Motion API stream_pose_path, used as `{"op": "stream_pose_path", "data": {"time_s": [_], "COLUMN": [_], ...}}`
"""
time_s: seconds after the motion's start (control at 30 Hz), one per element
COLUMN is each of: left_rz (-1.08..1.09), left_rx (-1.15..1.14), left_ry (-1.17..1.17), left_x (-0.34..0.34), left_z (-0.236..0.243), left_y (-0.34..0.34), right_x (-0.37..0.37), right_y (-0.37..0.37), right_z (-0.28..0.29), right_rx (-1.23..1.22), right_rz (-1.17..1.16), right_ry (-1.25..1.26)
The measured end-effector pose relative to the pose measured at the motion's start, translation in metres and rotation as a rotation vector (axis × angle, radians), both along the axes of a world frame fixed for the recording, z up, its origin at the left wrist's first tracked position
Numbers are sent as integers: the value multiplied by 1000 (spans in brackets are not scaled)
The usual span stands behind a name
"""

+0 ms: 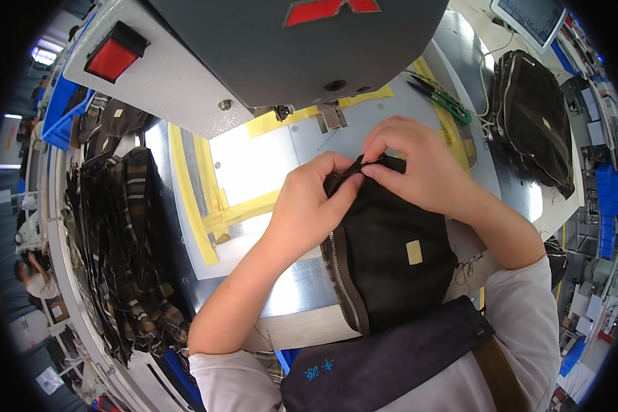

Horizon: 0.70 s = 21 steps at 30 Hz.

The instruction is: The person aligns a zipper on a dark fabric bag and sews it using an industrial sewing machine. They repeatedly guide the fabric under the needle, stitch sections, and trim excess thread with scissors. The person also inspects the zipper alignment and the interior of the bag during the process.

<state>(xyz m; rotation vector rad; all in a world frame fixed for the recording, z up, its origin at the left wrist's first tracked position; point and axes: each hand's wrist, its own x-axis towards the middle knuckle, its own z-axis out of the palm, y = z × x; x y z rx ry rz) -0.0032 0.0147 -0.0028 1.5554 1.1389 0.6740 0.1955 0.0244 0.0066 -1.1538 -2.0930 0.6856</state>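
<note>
Just now, the dark zippered pouch lies on the near side of the sewing machine head, between this machine and the body of the person. The left hand is pinching the upper edge of the pouch with its thumb and forefinger, and the right hand is gripping the same edge, also with thumb and fingertips, so that both hands are near to each other. The pouch carries a silver metal zipper and a small pale yellow patch. To the right of the machine head there are green-handled scissors, and farther to its right lies another dark zippered piece. To its left, striped dark fabric pieces lie in a heap. Yellow tape strips are stuck on the work surface at its near side, and a red switch is at its left
</note>
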Motion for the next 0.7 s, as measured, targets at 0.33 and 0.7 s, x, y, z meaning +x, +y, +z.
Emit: {"op": "stream_pose_path", "data": {"time_s": [0.33,0.7], "left_rz": [74,40], "left_rx": [324,937], "left_ry": [88,84], "left_x": [7,5], "left_z": [-7,-14], "left_y": [-5,-3], "right_x": [-5,1], "right_y": [-5,-12], "right_z": [6,6], "right_rx": [-218,531], "right_rz": [-55,134], "right_ry": [165,-94]}}
